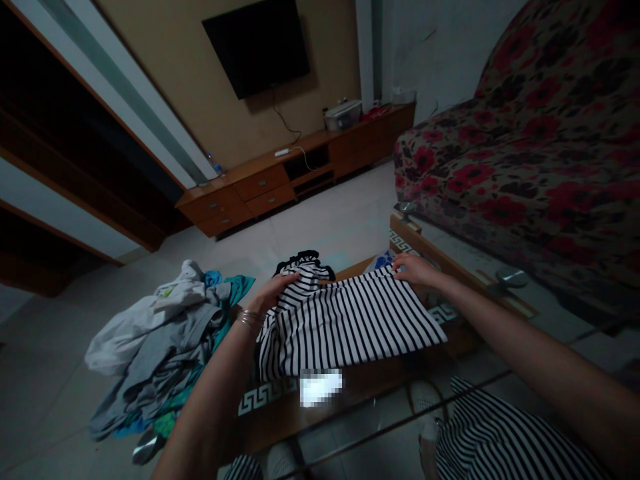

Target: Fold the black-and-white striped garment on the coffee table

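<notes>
A black-and-white striped shirt (357, 317) lies spread on a glass-topped table, its far left end bunched up with black ruffled trim. At that bunched end my left hand (275, 291), with thin bangles at the wrist, grips the cloth; part of the fingers is hidden by folds. My right hand (417, 269) pinches the shirt's far right corner between thumb and fingers. The striped cloth is fairly flat between the two hands, and its near edge runs toward me.
A heap of clothes (160, 327), white, grey and teal, lies left of the table (280, 427). Beyond are a wooden TV cabinet (265, 187) and a wall-mounted television (257, 47). A flower-patterned sofa (520, 153) stands at the right. My legs are close to the table's near edge.
</notes>
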Action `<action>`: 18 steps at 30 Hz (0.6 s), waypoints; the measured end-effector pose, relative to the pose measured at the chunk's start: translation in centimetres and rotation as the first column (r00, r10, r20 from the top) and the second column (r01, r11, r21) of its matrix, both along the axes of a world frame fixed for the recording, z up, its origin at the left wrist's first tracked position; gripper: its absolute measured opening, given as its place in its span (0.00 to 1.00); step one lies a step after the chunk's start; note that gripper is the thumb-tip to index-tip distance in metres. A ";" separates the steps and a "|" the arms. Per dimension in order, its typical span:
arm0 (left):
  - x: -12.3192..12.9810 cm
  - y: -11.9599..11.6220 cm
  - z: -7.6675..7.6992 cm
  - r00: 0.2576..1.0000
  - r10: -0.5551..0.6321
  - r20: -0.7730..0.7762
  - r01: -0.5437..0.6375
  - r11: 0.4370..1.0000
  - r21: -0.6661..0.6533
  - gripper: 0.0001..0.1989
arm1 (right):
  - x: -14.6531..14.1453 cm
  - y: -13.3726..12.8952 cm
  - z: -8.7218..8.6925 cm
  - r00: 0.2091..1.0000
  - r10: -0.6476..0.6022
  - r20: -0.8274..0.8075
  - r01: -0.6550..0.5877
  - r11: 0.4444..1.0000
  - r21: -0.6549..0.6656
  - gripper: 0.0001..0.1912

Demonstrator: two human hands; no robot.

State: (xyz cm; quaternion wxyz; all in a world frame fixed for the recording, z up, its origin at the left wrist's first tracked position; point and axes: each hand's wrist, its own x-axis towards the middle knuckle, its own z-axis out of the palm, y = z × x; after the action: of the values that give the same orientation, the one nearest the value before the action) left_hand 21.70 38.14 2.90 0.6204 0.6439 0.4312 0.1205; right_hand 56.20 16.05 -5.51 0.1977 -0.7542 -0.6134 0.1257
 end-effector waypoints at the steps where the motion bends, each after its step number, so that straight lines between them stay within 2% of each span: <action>1: 0.1 0.1 0.3 1.000 0.024 0.000 -0.024 0.999 -0.025 0.18 | 0.1 0.1 0.0 1.000 -0.009 -0.014 0.008 1.000 -0.012 0.06; 5: 0.3 0.6 1.4 0.990 0.091 0.111 -0.092 0.996 0.005 0.21 | 0.4 0.6 0.4 0.996 -0.075 -0.051 0.072 0.996 -0.049 0.09; 8: 0.4 1.3 1.5 0.986 0.089 0.138 -0.096 0.994 0.051 0.22 | 0.5 1.1 0.7 0.993 -0.108 -0.055 0.105 0.993 -0.059 0.10; 10: 0.4 1.7 0.9 0.991 0.065 0.117 -0.074 0.995 0.074 0.22 | 0.6 1.6 0.7 0.991 -0.120 -0.054 0.117 0.991 -0.061 0.10; 14: 0.0 2.1 -1.2 0.998 -0.033 0.045 0.027 0.990 0.136 0.26 | 0.9 2.7 0.6 0.989 -0.140 -0.039 0.135 0.985 -0.107 0.10; 18: -1.2 2.2 -2.9 0.996 -0.072 -0.051 0.082 0.969 0.234 0.29 | 0.7 3.2 0.4 0.976 -0.219 -0.017 0.213 0.964 -0.160 0.12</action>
State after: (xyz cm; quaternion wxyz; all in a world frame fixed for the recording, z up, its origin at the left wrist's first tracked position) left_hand 20.48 40.29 -0.04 0.5343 0.7317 0.4017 0.1333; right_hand 56.90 19.28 -5.14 0.1607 -0.8275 -0.5123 0.1642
